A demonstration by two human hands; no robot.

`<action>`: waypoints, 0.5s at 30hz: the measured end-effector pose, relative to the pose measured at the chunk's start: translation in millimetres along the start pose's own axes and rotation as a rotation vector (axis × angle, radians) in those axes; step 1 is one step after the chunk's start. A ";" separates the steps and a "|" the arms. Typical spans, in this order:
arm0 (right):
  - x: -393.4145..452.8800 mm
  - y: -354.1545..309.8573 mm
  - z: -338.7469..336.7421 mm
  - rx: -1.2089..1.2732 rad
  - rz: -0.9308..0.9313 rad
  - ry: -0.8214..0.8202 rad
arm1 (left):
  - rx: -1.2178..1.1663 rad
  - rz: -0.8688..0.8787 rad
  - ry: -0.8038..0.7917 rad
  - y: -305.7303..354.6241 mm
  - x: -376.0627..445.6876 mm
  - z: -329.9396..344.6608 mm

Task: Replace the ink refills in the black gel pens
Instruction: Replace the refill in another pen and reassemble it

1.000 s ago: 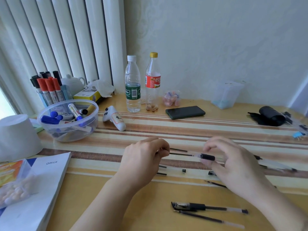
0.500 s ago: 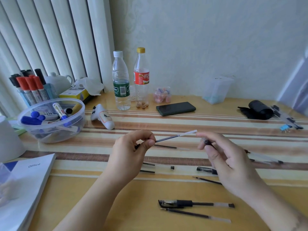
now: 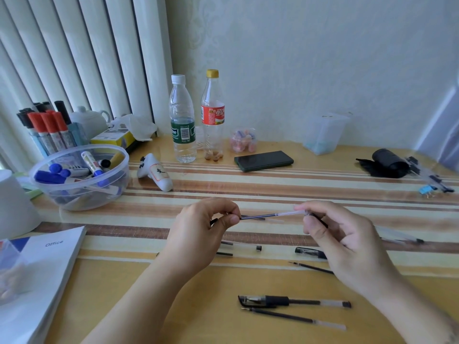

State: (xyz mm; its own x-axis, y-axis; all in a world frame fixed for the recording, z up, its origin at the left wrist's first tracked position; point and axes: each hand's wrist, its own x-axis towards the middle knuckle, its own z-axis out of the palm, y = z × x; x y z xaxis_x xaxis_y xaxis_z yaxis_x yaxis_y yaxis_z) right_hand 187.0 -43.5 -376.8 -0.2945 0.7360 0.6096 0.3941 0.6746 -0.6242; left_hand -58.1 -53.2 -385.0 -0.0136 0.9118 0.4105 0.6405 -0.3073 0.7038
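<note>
My left hand (image 3: 202,230) pinches the tip end of a thin ink refill (image 3: 269,215), which lies almost level above the striped table. My right hand (image 3: 347,244) has its fingertips on the refill's clear end and also grips a pen barrel by its black grip (image 3: 320,219), mostly hidden by the fingers. Near the front edge lie an assembled black gel pen (image 3: 294,301) and a loose refill (image 3: 293,318). A clear empty barrel (image 3: 244,245), a black cap (image 3: 310,253) and another refill (image 3: 313,268) lie between my hands.
A clear bowl of markers (image 3: 74,194) and a white cup (image 3: 15,202) stand at the left, with a book marked Office (image 3: 47,266) in front. Two bottles (image 3: 182,125), a white controller (image 3: 155,175) and a phone (image 3: 263,161) sit behind. A black roll (image 3: 390,162) lies far right.
The refill has come out of the barrel. It was tilted upward in my left hand, and is now level with my right fingertips on its clear end.
</note>
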 end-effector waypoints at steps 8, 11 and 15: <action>4.5 -2.5 -13.9 -0.516 -0.113 -0.168 | 0.340 0.234 0.085 3.4 -2.7 -4.0; 1.4 -1.8 -8.0 -0.551 -0.111 -0.228 | 0.312 0.321 0.047 11.6 -7.6 3.0; -2.7 1.1 1.8 -0.364 0.012 -0.209 | 0.087 0.285 0.163 18.5 -9.8 5.0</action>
State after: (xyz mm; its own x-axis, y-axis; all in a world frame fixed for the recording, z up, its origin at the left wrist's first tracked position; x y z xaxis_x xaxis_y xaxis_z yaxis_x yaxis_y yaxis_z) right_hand 186.7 -44.7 -380.0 -0.4436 0.7649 0.4671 0.6694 0.6293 -0.3948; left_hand -42.3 -66.4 -378.9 0.0572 0.7347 0.6760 0.6994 -0.5127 0.4980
